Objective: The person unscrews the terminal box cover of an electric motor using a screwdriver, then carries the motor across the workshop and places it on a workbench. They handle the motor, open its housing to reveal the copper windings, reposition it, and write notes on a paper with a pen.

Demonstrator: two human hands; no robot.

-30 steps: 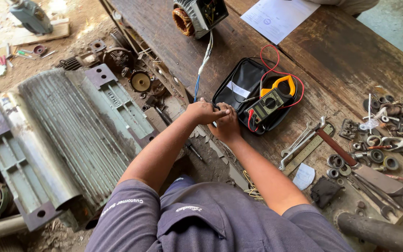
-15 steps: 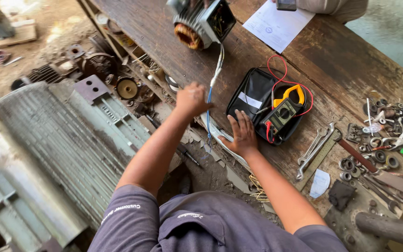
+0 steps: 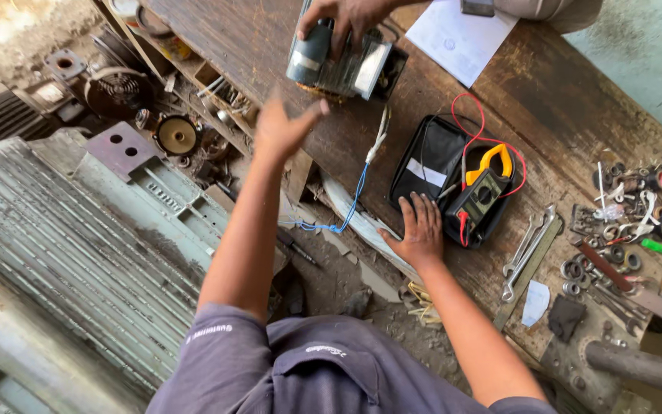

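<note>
My left hand (image 3: 281,126) is raised with its fingers spread and holds nothing. It hovers just below a small electric motor (image 3: 342,65) on the wooden bench (image 3: 254,46). Another person's hand (image 3: 346,15) grips the top of that motor. A white and blue wire (image 3: 358,184) hangs from the motor over the bench edge. My right hand (image 3: 421,230) lies flat on the bench, fingers apart, touching the near edge of an open black case (image 3: 430,157). A yellow clamp meter (image 3: 483,188) with red leads lies in the case.
Spanners (image 3: 530,245), a rusty bar and several bearings, rings and small parts (image 3: 630,222) cover the bench's right end. A sheet of paper (image 3: 461,34) lies at the back. Large ribbed grey motor housings (image 3: 78,245) and round parts (image 3: 176,134) sit on the ground at left.
My hands were together at the case's edge. The left one has since lifted toward the motor and the right one has flattened on the bench. Another person's hand now holds the motor.
</note>
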